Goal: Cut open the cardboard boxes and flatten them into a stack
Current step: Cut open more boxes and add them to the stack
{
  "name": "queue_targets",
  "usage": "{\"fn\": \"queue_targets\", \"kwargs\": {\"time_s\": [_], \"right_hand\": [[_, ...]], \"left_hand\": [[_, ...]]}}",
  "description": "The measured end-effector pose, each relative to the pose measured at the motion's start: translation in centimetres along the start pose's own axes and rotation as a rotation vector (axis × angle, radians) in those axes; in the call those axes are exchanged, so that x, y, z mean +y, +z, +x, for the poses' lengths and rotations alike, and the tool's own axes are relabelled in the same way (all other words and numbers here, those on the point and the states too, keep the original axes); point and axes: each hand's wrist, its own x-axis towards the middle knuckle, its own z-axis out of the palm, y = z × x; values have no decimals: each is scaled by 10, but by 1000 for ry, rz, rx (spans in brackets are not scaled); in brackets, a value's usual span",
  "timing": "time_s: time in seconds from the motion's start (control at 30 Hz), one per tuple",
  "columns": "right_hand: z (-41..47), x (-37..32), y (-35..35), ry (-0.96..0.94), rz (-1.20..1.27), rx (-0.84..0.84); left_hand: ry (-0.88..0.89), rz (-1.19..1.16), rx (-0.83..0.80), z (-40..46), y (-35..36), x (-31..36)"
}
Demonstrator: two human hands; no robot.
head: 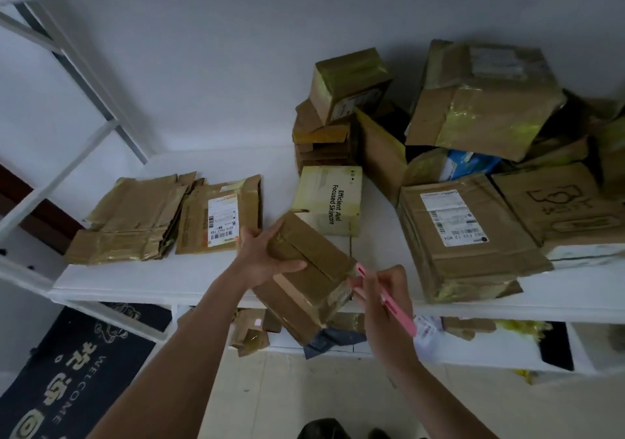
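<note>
The head camera looks down at a white shelf (162,286). The left hand (262,257) grips a small brown box (311,269) at the front edge of the shelf. Its fingers curl over the far side of the box and its thumb lies along the near side. The box is tilted, and part of it hangs out past the shelf edge. The right hand (384,298) pinches a pink cutter (389,301) with bent fingers. The tip of the cutter is right at the near corner of the box.

On the left side of the shelf lies a stack of flat boxes (162,217). Just behind the held box lies a pale box with black words (329,200). To the right a big box with a white label (463,235) sits close to the right hand. Behind it more boxes are heaped in a pile (473,100) against the wall. Below the shelf there are cardboard bits (252,332) on a lower level and a dark welcome mat (77,371) on the floor.
</note>
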Motion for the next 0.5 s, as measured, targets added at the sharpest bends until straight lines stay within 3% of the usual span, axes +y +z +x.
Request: {"fn": "queue_targets", "kwargs": {"time_s": [0.17, 0.27, 0.37, 0.5], "right_hand": [[51, 10, -1, 197, 117, 152], [62, 15, -9, 292, 233, 211], [53, 23, -18, 231, 217, 267], [37, 29, -20, 268, 270, 225]], "left_hand": [[-183, 218, 292, -25, 37, 21], [7, 414, 411, -28, 52, 29], [179, 324, 236, -18, 51, 21], [115, 282, 55, -15, 51, 14]]}}
